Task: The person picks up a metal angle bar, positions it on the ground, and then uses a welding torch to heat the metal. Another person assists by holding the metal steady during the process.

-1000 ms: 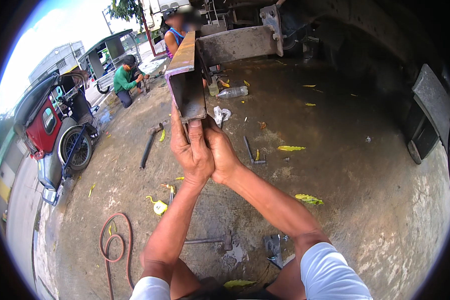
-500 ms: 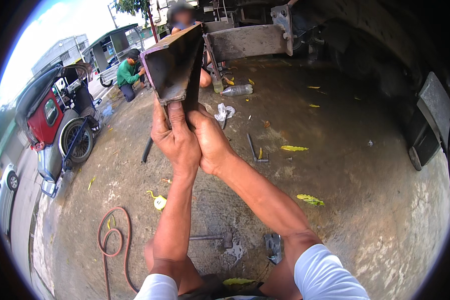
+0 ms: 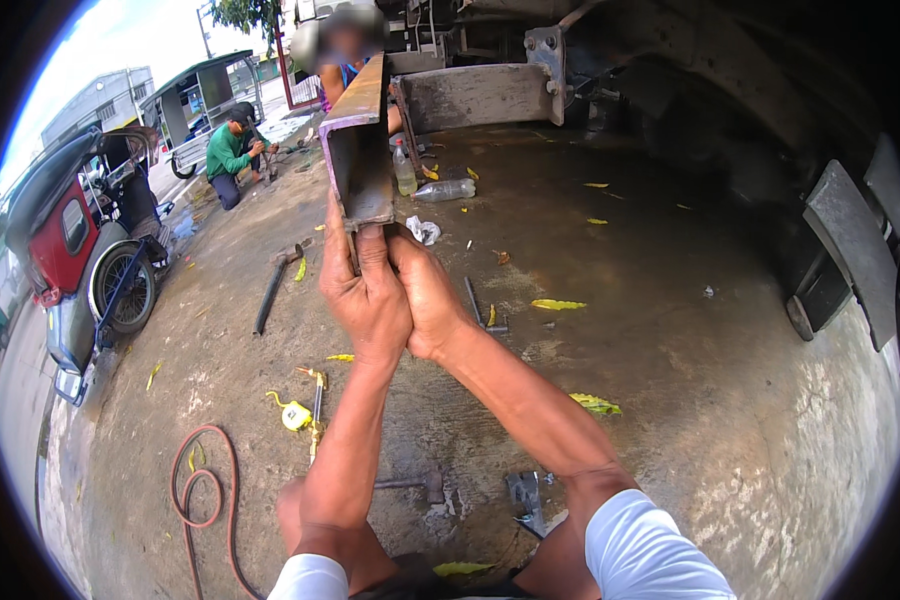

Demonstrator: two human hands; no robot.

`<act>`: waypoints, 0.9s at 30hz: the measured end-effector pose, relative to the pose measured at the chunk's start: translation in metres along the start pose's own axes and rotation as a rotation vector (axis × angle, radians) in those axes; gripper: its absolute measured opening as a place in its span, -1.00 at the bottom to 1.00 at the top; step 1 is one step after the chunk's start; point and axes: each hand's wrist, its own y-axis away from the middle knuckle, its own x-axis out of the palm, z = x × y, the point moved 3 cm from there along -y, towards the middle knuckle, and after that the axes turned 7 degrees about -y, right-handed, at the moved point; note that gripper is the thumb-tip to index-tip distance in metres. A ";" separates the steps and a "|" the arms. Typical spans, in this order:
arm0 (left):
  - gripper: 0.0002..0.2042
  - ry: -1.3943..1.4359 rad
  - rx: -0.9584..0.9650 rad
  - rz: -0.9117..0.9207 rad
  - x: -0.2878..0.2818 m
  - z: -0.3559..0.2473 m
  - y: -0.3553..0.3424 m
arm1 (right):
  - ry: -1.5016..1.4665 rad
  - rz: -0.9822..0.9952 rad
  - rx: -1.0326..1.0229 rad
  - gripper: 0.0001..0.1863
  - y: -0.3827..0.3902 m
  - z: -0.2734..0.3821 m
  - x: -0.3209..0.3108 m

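A rust-brown steel C-channel (image 3: 358, 100) stretches away from me at about arm's length, its open cut end facing me. My left hand (image 3: 366, 305) is closed on the lower edge of that end, thumb against the bottom flange and fingers along the outer left side. Pressed against it on the right, my right hand (image 3: 430, 300) is also closed under the channel; its fingertips are mostly hidden. The channel's far end lies near a crouching person (image 3: 342, 75), beside a flat steel crosspiece (image 3: 480, 97) under a vehicle.
On the concrete lie a hammer (image 3: 272, 290), a cutting torch (image 3: 317, 410), a yellow tape measure (image 3: 295, 416), a second hammer (image 3: 432, 486), an L-shaped wrench (image 3: 477, 305), a red hose (image 3: 232, 500) and plastic bottles (image 3: 445, 190). A person in green (image 3: 228, 155) squats near a red sidecar (image 3: 70, 230).
The channel's near end has swung right and down relative to the ground, my hands moving with it. The hammer head and torch now show beside my left arm. Both hands keep their hold.
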 end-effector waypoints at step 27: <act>-0.58 0.016 -0.032 0.046 0.009 0.003 0.018 | 0.041 0.007 -0.029 -0.68 0.010 0.005 -0.012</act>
